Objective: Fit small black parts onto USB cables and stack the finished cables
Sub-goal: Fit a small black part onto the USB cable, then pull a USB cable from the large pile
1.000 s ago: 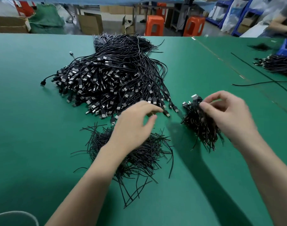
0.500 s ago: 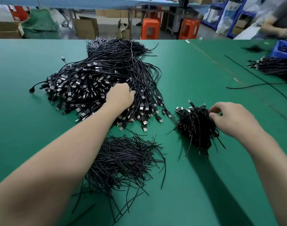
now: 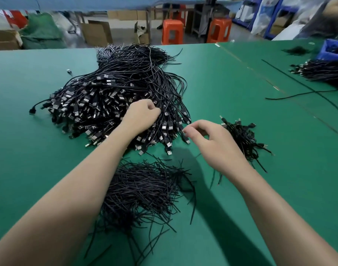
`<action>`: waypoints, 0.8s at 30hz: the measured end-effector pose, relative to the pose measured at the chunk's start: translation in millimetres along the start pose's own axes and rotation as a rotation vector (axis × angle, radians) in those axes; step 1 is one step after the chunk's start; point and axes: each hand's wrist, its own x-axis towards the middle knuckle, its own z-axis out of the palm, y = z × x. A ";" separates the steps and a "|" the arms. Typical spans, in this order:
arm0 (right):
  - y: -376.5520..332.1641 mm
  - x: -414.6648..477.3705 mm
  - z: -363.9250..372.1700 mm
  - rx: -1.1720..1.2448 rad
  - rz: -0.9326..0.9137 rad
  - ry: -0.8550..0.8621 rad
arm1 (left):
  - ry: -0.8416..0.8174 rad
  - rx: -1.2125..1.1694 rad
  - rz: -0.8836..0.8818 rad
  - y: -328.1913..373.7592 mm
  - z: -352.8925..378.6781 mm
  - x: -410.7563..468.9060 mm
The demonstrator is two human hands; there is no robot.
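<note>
Curled fingers of the left hand (image 3: 143,114) dig into the large pile of USB cables (image 3: 106,100) at centre frame. The fingertips are buried among the plugs, so whether they have caught a cable cannot be told. The right hand (image 3: 212,143) hovers just right of the pile's near edge, fingers loosely bent, thumb and forefinger close together. Motion blur hides whether anything is pinched between them.

A smaller pile of cables (image 3: 244,139) lies partly behind the right hand. A heap of thin black strands (image 3: 145,189) sits at lower centre, between the two forearms, its left side covered by the left arm.

All of it rests on a green table (image 3: 30,169). At the right edge of the frame, a further bundle of cables (image 3: 321,70) and a blue bin (image 3: 335,50) are cut off. A single loose cable (image 3: 298,95) lies near them. Beyond the table's far edge stand two orange stools (image 3: 173,31) and cardboard boxes (image 3: 97,32), all soft with blur.
</note>
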 end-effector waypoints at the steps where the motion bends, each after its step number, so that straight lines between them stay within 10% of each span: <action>1: -1.5 0.0 6.2 0.132 0.070 -0.044 | 0.003 -0.085 0.048 3.9 -2.8 -18.2; 7: -18.1 -3.4 24.7 1.004 0.523 -0.329 | -0.151 -0.196 0.422 23.5 -13.5 -136.8; 14: -31.3 -14.5 14.4 1.410 0.598 -0.240 | -0.374 0.104 0.415 13.1 -34.5 -160.4; 19: -43.6 -41.4 -0.2 1.359 0.455 -0.470 | 0.105 0.112 0.603 7.8 -43.8 -150.7; 24: -57.4 -74.4 1.6 1.254 0.325 -0.774 | 0.048 0.063 0.789 12.7 -30.7 -152.7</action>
